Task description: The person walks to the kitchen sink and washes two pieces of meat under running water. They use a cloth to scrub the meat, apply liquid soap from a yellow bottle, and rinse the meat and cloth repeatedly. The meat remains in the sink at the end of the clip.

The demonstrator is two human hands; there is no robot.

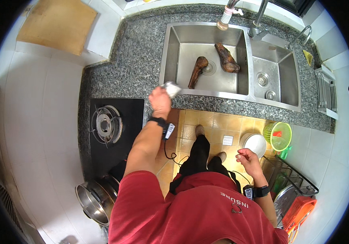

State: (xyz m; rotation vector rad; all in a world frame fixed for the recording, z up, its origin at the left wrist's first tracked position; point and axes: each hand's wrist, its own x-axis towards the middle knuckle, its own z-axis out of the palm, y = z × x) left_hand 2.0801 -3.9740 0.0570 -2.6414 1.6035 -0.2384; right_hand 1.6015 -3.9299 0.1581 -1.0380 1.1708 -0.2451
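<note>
My left hand (160,100) grips a small whitish object (171,89), blurred, over the granite counter (125,76) by the front left corner of the sink. What the object is cannot be told. Two dark brown pieces of meat on the bone lie in the larger basin (189,52) of the steel sink. The slimmer piece (197,71) rests left of the drain cover, and the thicker piece (227,59) is to its right. My right hand (249,161) hangs before my body, holding nothing, its fingers loosely bent and apart.
A faucet (255,29) and a hose-ended tap (226,19) rise behind the sink. Left of me is a gas hob (104,122), with a steel pot (92,198) nearer. A white bucket (254,145), green basket (278,135) and wire rack (299,180) stand on my right.
</note>
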